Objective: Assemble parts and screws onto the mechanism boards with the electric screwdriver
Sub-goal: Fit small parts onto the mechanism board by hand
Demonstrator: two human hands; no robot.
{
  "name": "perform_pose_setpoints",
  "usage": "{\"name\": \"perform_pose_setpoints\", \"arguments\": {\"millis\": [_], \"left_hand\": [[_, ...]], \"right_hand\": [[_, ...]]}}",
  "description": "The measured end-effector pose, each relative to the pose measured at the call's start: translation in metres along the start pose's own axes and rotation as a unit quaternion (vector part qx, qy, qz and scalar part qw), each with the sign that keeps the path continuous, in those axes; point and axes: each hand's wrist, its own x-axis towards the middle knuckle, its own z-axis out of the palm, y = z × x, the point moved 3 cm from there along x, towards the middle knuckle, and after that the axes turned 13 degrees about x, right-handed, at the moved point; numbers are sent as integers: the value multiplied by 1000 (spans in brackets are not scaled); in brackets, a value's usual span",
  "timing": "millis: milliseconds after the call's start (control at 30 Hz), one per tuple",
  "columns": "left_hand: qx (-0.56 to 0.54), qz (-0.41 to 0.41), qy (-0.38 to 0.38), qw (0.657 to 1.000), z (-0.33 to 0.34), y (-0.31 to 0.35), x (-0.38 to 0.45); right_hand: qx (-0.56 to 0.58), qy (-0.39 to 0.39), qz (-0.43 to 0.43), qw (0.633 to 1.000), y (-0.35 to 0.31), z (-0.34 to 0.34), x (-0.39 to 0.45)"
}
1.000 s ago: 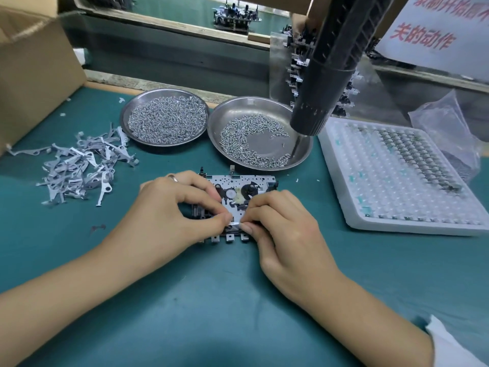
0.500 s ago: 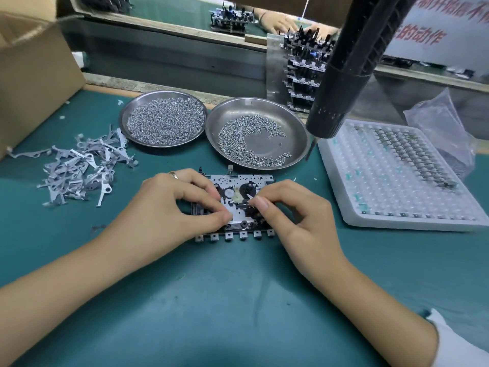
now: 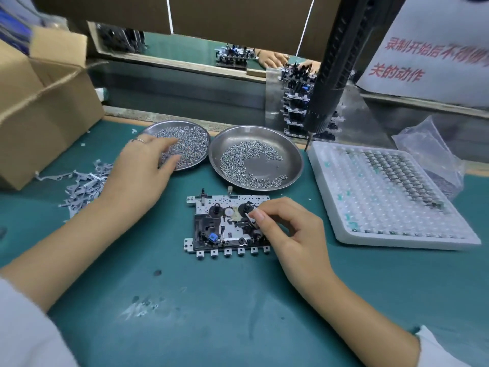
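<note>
head view: the grey-and-black rectangular mechanism board (image 3: 227, 226) lies flat on the teal mat (image 3: 211, 313), its long axis running left to right across the person, a row of small metal tabs on its near edge. the right hand (image 3: 288, 231) rests on the board's right end, thumb and forefinger curled together on a small pale metal part (image 3: 249, 218) sitting just beside the right-hand black hub; whether the part is pinched or only pressed down i cannot tell, the tips hide it. the other fingers curl loosely under the palm.

the left hand (image 3: 140, 168) is off the board, up and to the left of it, over the near edge of the round steel dish heaped with small silver screws (image 3: 185, 144). its fingers are spread and fairly straight, tips over or in the screws, holding nothing that shows; motion blur leaves contact uncertain.

the second steel dish with a thinner crescent of screws (image 3: 255, 160) lies just right of those fingertips, between them and the black barrel of the hanging electric screwdriver (image 3: 326, 83), which dangles above and beyond the right hand, untouched.

judgement: a screw comes next. the screws lie directly under the left fingertips, so that hand is nearer; the seat for it lies down and to the right, beside the right fingertips, which are nearer the screwdriver.
</note>
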Motion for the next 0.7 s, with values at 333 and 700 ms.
{"name": "perform_pose_setpoints", "arguments": {"millis": [333, 700], "left_hand": [[74, -28, -24, 997, 7, 4, 18], [63, -5, 60, 996, 4, -1, 9]], "right_hand": [[-14, -8, -8, 1000, -1, 0, 2], [-59, -47, -79, 994, -5, 4, 0]]}}
